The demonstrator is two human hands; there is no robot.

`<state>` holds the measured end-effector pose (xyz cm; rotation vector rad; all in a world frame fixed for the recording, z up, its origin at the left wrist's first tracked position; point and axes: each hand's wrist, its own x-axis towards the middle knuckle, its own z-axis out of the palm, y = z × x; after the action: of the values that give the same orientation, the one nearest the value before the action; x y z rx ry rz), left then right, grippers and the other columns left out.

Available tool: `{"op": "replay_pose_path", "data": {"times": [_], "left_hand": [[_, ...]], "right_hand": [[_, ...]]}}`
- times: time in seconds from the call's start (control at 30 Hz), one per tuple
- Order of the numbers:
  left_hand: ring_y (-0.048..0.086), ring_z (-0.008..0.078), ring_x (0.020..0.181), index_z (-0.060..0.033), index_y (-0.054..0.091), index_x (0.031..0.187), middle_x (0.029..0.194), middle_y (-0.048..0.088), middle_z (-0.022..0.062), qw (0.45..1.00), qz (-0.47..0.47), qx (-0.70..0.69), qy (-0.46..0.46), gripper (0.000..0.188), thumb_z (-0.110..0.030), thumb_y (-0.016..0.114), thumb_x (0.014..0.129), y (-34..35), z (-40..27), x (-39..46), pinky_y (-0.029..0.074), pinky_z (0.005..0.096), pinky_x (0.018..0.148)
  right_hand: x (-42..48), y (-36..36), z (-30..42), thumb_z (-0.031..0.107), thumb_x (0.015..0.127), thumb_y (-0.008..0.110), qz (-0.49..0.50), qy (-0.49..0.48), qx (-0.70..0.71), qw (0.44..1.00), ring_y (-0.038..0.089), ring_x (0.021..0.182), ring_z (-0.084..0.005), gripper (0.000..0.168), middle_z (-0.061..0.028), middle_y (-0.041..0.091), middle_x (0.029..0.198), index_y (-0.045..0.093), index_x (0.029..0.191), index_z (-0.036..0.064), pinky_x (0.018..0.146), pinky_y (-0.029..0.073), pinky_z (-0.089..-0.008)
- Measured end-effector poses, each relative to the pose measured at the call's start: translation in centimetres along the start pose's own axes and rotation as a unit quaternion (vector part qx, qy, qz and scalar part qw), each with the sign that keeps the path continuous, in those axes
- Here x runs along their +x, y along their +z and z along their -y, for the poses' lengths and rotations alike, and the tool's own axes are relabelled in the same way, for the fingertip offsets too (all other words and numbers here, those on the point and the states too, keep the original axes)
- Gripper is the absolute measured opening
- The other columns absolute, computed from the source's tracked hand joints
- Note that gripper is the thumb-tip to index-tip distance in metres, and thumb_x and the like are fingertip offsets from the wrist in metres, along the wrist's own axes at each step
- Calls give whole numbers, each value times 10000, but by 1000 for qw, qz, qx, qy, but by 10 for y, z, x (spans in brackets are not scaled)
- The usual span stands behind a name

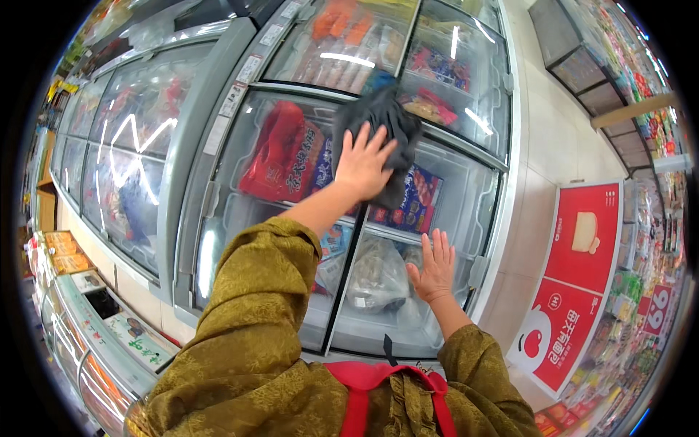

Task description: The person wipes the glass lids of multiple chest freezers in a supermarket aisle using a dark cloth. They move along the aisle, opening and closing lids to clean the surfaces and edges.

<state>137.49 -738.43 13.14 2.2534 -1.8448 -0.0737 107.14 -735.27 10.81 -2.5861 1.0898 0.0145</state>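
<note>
With fingers spread, my left hand [365, 164] presses a crumpled dark grey cloth [396, 131] against the glass top of a chest freezer. The cloth lies across the metal frame [439, 132] between the glass lids, and part of it looks blurred. My right hand [435, 267] is flat over the near right glass lid [464, 207], holding nothing. Under the glass are a red food package [276, 155], a blue and red package [418, 199] partly covered by the cloth, and a clear bag [378, 276] of greyish contents.
A second glass-topped freezer [125, 147] stands on the left, with a display case [104, 349] nearer me. Label strips [248, 68] line the freezer's left edge. To the right are a tiled floor [538, 136], a red printed sign [570, 284] and stocked shelves [644, 109].
</note>
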Motion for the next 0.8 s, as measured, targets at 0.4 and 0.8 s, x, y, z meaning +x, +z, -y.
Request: {"op": "replay_pose_path", "data": {"times": [0.4, 0.8], "left_hand": [[163, 519, 1408, -146, 428, 1448, 1487, 330, 199, 983, 148, -32, -99, 1054, -575, 807, 563, -51, -7, -204, 130, 778, 999], [316, 316, 1424, -121, 468, 1382, 1496, 415, 87, 968, -125, 34, -215, 555, -304, 546, 864, -20, 147, 27, 248, 547, 1142]], "right_hand": [[4, -6, -6, 459, 860, 580, -23, -5, 16, 1000, 209, 1464, -364, 768, -163, 257, 1580, 344, 1493, 93, 1156, 171, -560], [-3, 12, -17, 473, 878, 560, -20, -35, -14, 999, 200, 1470, -373, 762, -182, 257, 1579, 341, 1496, 85, 1172, 141, -537]]}}
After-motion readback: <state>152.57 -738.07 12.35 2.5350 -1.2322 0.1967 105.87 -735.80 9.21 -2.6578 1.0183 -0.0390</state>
